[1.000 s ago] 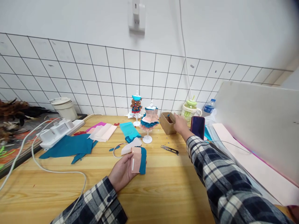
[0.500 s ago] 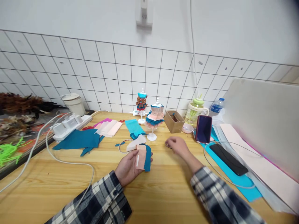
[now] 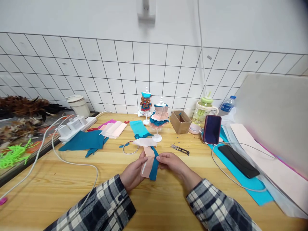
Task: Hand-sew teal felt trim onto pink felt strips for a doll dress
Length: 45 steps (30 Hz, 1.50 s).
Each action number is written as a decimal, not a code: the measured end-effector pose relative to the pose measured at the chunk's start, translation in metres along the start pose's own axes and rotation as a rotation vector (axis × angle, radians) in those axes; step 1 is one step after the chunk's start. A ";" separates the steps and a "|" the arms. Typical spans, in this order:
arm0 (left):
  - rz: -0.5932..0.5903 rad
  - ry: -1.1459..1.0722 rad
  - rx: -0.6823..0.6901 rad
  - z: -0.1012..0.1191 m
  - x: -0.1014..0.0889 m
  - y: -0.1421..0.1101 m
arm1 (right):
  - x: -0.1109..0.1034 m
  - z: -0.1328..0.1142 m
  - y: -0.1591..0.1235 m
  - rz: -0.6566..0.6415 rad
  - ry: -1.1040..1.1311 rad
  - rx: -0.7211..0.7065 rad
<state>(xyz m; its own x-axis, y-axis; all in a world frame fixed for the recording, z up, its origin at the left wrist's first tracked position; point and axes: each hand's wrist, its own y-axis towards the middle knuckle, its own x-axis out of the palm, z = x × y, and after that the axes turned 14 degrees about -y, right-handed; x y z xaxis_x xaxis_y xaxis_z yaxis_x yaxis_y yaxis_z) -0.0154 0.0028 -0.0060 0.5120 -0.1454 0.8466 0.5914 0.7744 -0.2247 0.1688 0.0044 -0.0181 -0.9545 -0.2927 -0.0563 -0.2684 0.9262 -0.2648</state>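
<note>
My left hand (image 3: 133, 173) is closed on a small piece of pink crepe paper (image 3: 147, 166) with a white strip on it. A teal crepe paper strip (image 3: 154, 170) runs along the right side of the pink piece. My right hand (image 3: 172, 163) pinches the teal edge from the right. Just behind them lies a pale pink scrap (image 3: 145, 142). To the right, thread snips (image 3: 180, 149) rest on the table. Beyond my hands stands a mini dress form (image 3: 160, 115) in a pink and teal ruffled paper dress, with a second dress form (image 3: 146, 104) behind it.
At left are teal sheets (image 3: 84, 140), a power strip (image 3: 77, 128) and a looping white cable (image 3: 95, 166). A cardboard box (image 3: 181, 122), a small pink bowl (image 3: 194, 129), a propped phone (image 3: 212, 129) and a lidded jug (image 3: 204, 109) stand at right, near a black case (image 3: 238, 161).
My right hand has moved left from the spot where the thread snips now show, and takes the teal edge. The paper piece has tilted in my left hand.
</note>
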 end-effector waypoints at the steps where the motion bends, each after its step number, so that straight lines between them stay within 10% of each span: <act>1: -0.036 0.016 -0.003 0.000 0.001 -0.001 | -0.002 0.001 0.000 0.006 -0.001 0.002; 12: -0.044 0.144 -0.068 -0.001 -0.001 0.002 | -0.008 -0.001 -0.001 0.089 0.169 -0.027; 19: -0.111 0.789 -0.185 0.013 -0.012 -0.007 | -0.042 0.006 -0.004 0.004 -0.121 0.068; 21: -0.252 0.927 -0.027 0.024 -0.019 -0.008 | -0.058 0.007 -0.008 -0.061 -0.302 0.062; 24: -0.061 1.002 0.541 0.040 -0.028 -0.004 | -0.078 0.008 -0.014 -0.171 -0.647 -0.047; 27: 0.100 1.505 0.541 0.046 -0.031 0.005 | -0.091 0.003 -0.019 -0.146 -0.894 -0.151; 33: -0.187 1.935 0.575 0.014 -0.017 0.010 | -0.090 -0.010 -0.027 0.364 -1.120 -0.313; 39: -0.339 1.997 0.578 -0.015 -0.003 0.004 | -0.051 -0.006 -0.027 0.292 -1.241 -0.371; 45: -0.567 2.105 0.541 -0.019 -0.005 0.004 | -0.047 -0.001 -0.025 0.303 -0.822 -0.344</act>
<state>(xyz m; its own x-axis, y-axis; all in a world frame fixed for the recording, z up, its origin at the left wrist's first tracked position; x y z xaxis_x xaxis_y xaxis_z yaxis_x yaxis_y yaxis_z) -0.0038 -0.0047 -0.0199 0.3461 -0.3026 -0.8880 0.8855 0.4181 0.2027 0.2199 -0.0046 -0.0076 -0.6342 0.0182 -0.7729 -0.1722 0.9713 0.1642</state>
